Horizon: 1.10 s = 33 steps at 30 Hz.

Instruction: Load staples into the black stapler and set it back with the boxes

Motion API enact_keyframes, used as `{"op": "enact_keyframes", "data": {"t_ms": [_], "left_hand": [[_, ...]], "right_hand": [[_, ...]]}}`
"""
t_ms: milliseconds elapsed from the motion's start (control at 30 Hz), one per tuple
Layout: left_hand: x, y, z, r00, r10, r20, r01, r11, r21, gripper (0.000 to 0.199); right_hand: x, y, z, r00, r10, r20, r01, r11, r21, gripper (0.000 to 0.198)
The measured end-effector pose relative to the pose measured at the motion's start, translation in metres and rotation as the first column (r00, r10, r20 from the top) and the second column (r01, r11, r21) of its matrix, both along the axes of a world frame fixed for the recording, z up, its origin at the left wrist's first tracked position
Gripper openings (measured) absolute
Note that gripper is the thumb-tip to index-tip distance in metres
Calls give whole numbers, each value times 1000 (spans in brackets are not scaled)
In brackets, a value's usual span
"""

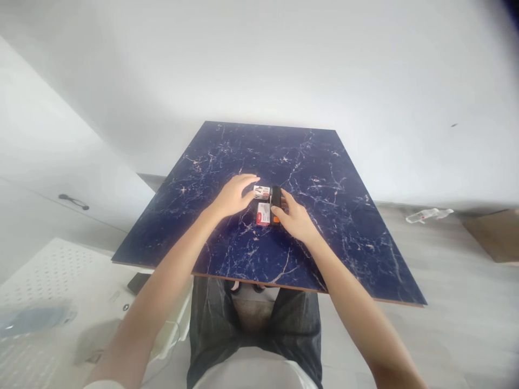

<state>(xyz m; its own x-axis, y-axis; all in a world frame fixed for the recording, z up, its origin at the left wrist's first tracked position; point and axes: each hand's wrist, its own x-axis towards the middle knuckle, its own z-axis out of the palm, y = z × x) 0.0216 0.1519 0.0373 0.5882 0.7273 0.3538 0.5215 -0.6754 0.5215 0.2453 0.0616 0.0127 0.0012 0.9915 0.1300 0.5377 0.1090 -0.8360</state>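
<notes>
A small white box with dark and red print [261,192] lies near the middle of the blue table. My left hand [234,195] is at its left side, with thumb and fingers apart; the thumb tip is close to the box, and I cannot tell whether it touches. Just below that box lies a red-and-white box [263,214]. A narrow black object with an orange patch [276,197] stands along the right side of both boxes. My right hand [298,219] has its thumb on the near part of this object and its fingers around the right side, hiding some of it.
The dark blue marble-patterned table [259,146] has a thin brown front edge just before my lap. At left are a perforated white surface [52,270] and a cabinet handle [73,202]. A clear plastic bottle [424,215] and a cardboard box [497,235] lie on the floor at right.
</notes>
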Motion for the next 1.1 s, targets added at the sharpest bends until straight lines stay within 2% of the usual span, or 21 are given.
{"op": "enact_keyframes", "data": {"t_ms": [100, 167, 300, 367, 533, 567, 667, 700, 767, 900, 1000, 1033, 1100], "left_hand": [[9, 23, -7, 988, -64, -138, 63, 998, -15, 32], [17, 28, -11, 984, -53, -169, 50, 998, -23, 29], [26, 17, -12, 978, 36, -207, -39, 999, -8, 40], [25, 8, -11, 976, 12, -219, -19, 999, -29, 46], [8, 1, -14, 979, -100, -176, 83, 991, -101, 42], [4, 1, -15, 976, -131, -176, 106, 984, -142, 51], [-4, 0, -16, 956, -241, -170, 185, 939, -291, 95], [-4, -1, -16, 951, -266, -157, 206, 926, -318, 105], [-3, -4, -14, 948, -288, -131, 232, 914, -333, 112], [-2, -14, -10, 964, -255, -73, 209, 900, -382, 103], [-5, -28, -12, 994, -98, 52, 111, 874, -473, 89], [-6, -33, -13, 994, -64, 92, 101, 865, -491, 88], [-6, -44, -16, 987, -81, 137, 139, 856, -497, 96]], "right_hand": [[1, 1, -1, 1000, -2, -12, 2, 1000, -5, 65], [1, 1, 0, 1000, 2, -27, -3, 1000, -10, 66], [0, 1, 0, 999, 7, -32, -6, 1000, 5, 64], [0, 1, 0, 1000, 5, -26, -5, 1000, 14, 64], [1, 0, 0, 999, 11, -31, -10, 1000, 14, 64], [1, 0, 1, 999, 12, -31, -11, 1000, 13, 64], [1, 0, 1, 1000, 2, -25, -2, 1000, 4, 63], [1, 0, 1, 1000, -1, -24, 1, 1000, -1, 64], [0, 1, 1, 1000, -7, -25, 7, 1000, -7, 64], [0, 0, 1, 1000, -2, -26, 2, 1000, -7, 64], [0, -1, 1, 1000, 5, -25, -5, 1000, 0, 63], [0, -1, 1, 1000, 5, -23, -4, 1000, 2, 63], [-1, -1, 1, 1000, 1, -18, -1, 1000, 4, 63]]}}
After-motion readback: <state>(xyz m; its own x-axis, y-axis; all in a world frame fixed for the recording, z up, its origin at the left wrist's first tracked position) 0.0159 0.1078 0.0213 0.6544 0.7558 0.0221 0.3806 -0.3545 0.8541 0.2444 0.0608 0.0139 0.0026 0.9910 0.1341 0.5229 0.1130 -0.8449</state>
